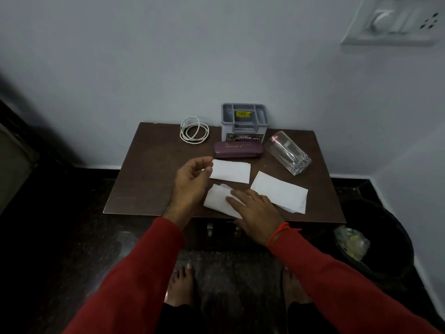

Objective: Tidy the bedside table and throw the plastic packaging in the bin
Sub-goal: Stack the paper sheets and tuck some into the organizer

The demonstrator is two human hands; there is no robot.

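Note:
Three folded white tissues lie on the brown bedside table (149,179). My left hand (192,179) pinches the left edge of the far tissue (232,171) between thumb and fingers. My right hand (255,210) lies flat, fingers straight, pressing on the near tissue (218,198). The third tissue (280,192) lies untouched to the right. Plastic packaging (351,241) sits inside the dark bin (395,239) at the table's right side.
At the back of the table stand a grey organiser box (244,121), a coiled white cable (193,130), a purple glasses case (238,149) and a clear glass (287,151) lying on its side. The wall is close behind. My bare feet are below.

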